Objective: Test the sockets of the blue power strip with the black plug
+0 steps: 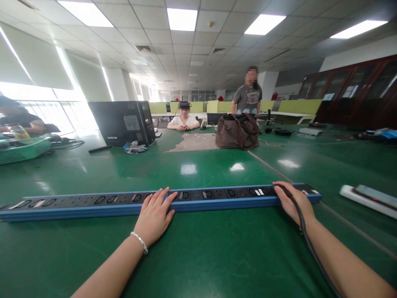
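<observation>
A long blue power strip (192,205) with a black face of several sockets lies across the table in front of me. My left hand (155,215) rests over its middle, fingers spread across the top and thumb along the near side. A small bit of blue shows between those fingers; I cannot make out what it is. Towards the strip's right end, my right hand (294,203) is closed around a black cable (305,240). This cable runs back over the wrist to the bottom edge. The cable's end is hidden by the fingers, which touch the strip.
On the green table (201,256) stand a black computer case (120,124), gloves (135,147) and a brown bag (237,132). A green basket (25,149) is at left, a white bar-shaped object (369,200) at right. People sit and stand beyond.
</observation>
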Demonstrator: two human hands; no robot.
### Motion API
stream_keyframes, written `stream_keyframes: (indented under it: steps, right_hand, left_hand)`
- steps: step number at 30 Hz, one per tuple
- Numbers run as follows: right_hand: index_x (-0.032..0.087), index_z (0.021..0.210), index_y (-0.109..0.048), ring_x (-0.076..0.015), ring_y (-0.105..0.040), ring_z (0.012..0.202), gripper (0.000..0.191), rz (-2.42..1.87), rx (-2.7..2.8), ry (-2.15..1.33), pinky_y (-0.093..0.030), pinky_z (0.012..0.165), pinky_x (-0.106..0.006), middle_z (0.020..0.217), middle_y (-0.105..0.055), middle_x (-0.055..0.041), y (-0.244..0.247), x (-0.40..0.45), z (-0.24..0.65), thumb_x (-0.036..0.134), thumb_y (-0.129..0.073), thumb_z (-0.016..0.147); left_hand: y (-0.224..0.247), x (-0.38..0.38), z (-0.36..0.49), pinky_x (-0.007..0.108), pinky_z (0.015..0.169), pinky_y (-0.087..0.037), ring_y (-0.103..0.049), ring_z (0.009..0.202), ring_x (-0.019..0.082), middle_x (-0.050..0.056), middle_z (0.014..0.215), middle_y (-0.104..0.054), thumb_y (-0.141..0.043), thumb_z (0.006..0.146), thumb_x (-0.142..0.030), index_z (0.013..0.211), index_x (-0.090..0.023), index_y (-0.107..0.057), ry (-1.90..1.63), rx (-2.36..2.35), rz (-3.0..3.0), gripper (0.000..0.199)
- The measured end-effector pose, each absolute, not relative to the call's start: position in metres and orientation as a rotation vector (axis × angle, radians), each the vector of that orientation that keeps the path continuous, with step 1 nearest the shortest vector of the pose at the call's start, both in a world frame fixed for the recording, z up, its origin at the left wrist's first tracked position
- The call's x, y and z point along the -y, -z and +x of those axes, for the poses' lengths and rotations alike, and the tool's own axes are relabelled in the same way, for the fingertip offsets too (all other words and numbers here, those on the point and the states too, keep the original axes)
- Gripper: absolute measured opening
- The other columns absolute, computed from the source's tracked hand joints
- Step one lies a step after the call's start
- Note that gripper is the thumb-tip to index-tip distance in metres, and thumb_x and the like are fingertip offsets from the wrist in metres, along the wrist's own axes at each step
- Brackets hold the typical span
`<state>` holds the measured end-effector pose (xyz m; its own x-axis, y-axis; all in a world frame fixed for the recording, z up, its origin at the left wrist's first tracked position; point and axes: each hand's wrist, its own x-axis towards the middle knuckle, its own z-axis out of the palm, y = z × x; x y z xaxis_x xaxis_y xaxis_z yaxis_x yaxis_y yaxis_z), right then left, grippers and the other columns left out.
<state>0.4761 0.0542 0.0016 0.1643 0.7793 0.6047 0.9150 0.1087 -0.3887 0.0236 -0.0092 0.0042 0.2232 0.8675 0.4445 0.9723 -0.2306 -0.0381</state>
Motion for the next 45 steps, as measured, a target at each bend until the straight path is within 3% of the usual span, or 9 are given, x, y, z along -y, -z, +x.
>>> stream_keyframes:
  steps: [9, 16, 23, 40, 45]
  right_hand:
    - [0.027, 0.096, -0.065, -0.0233, -0.065, 0.076, 0.038, -1.719, 1.629, 0.298, -0.049, 0.065, -0.033, 0.084, -0.07, -0.004, -0.0074, -0.0492, 0.4716, 0.05, -0.038, 0.084]
    - [0.024, 0.103, -0.065, -0.0255, -0.065, 0.087, 0.042, -1.755, 1.568, 0.301, -0.05, 0.073, -0.036, 0.096, -0.07, -0.0067, -0.0036, -0.0513, 0.4722, 0.051, -0.04, 0.082]
    - [0.026, 0.094, -0.068, -0.0248, -0.065, 0.083, 0.041, -1.733, 1.582, 0.292, -0.05, 0.07, -0.034, 0.091, -0.071, -0.0051, -0.0046, -0.0495, 0.472, 0.052, -0.039, 0.082]
    - [0.024, 0.094, -0.066, -0.0285, -0.06, 0.095, 0.042, -1.771, 1.515, 0.199, -0.046, 0.083, -0.041, 0.097, -0.069, -0.007, -0.0025, -0.0521, 0.4708, 0.054, -0.039, 0.081]
    - [0.022, 0.091, -0.067, -0.0286, -0.062, 0.09, 0.04, -1.634, 1.376, 0.137, -0.046, 0.083, -0.043, 0.092, -0.069, -0.0082, -0.0112, -0.0518, 0.4665, 0.053, -0.045, 0.079]
  left_hand:
    - [-0.0049, 0.0093, 0.0242, 0.045, 0.106, -0.027, -0.037, 0.129, 0.025, 0.004, 0.14, -0.043, -0.045, 0.085, -0.031, 0.132, -0.031, -0.044, 0.494, 1.723, -2.194, 0.047]
    - [-0.006, 0.0094, 0.0244, 0.046, 0.105, -0.028, -0.037, 0.129, 0.025, 0.005, 0.141, -0.043, -0.045, 0.085, -0.031, 0.132, -0.031, -0.044, 0.468, 1.728, -2.192, 0.047]
    - [-0.0058, 0.0092, 0.0243, 0.046, 0.105, -0.029, -0.038, 0.129, 0.025, 0.004, 0.14, -0.043, -0.046, 0.084, -0.031, 0.131, -0.03, -0.045, 0.476, 1.734, -2.193, 0.047]
    - [-0.0072, 0.0098, 0.0245, 0.045, 0.105, -0.028, -0.037, 0.129, 0.025, 0.004, 0.14, -0.044, -0.044, 0.085, -0.033, 0.131, -0.031, -0.044, 0.46, 1.719, -2.196, 0.046]
    - [-0.007, 0.0091, 0.0242, 0.045, 0.104, -0.029, -0.038, 0.128, 0.025, 0.005, 0.14, -0.044, -0.044, 0.085, -0.033, 0.132, -0.03, -0.044, 0.45, 1.718, -2.188, 0.047]
